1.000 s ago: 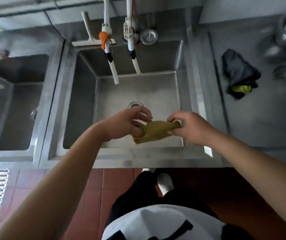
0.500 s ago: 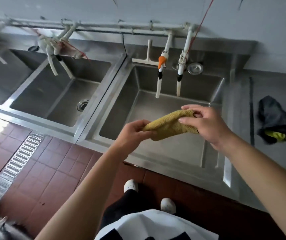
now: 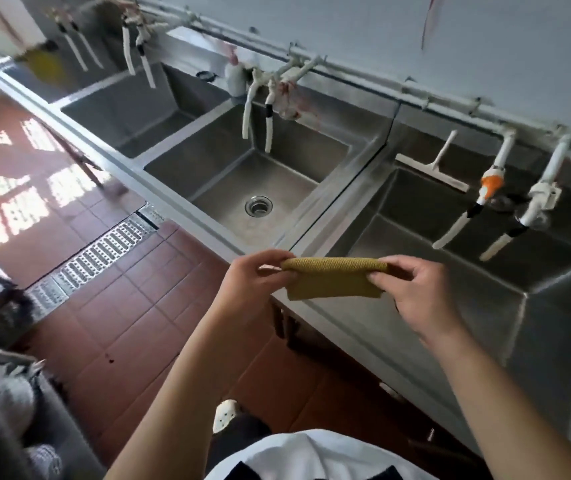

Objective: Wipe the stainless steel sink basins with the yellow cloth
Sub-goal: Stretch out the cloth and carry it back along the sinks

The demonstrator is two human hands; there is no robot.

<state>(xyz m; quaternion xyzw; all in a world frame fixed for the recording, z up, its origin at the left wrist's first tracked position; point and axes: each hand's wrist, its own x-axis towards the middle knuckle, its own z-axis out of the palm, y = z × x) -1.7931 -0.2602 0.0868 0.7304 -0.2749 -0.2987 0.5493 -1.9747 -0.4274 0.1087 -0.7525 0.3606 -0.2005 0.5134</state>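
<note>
Beyond the left hand (image 3: pixel 253 285), the steel basin with the round drain (image 3: pixel 258 206) lies open across its floor; only two white hoses (image 3: pixel 257 114) hang over its far wall. Past the right hand (image 3: pixel 415 292), the deeper steel basin (image 3: pixel 398 237) is open near its front, with two white taps (image 3: pixel 491 202) slanting over its far side and a white squeegee (image 3: pixel 433 168) on its back ledge.

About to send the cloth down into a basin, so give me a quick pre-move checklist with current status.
1. yellow cloth folded into a pad: ok.
2. Held at both ends, left hand and right hand: ok.
3. Cloth touching steel: not ok, it hangs above the front rim.
4. middle basin free of objects: ok, only the drain shows.
5. right basin floor clear: cannot tell, hands hide part.
6. Cloth damp: cannot tell.
</note>
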